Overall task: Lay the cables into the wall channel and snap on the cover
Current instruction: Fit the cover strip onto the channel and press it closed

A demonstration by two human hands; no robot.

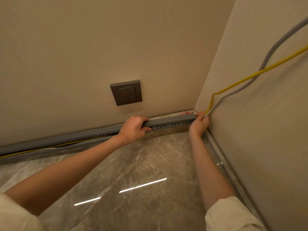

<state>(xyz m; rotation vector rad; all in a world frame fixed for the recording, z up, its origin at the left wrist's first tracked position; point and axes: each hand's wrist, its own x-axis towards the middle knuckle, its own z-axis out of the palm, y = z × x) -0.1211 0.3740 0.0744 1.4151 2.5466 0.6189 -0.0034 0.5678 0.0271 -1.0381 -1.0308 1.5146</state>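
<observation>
A long grey slotted channel (168, 125) runs along the foot of the back wall, and a grey cover (166, 120) lies along its top. My left hand (133, 129) wraps over the cover near its middle, thumb underneath. My right hand (200, 124) grips the channel's right end in the corner, fingers around the cover's end and the cables there. A yellow cable (250, 75) and a grey cable (273, 47) come down the right wall into that end. Further left the yellow cable (50, 146) shows below the cover, which sits raised there.
A grey wall socket (126, 92) sits on the back wall above the channel. The right wall (266, 130) meets the back wall in a tight corner. A glossy marble floor (133, 172) with a stone skirting strip lies below my arms.
</observation>
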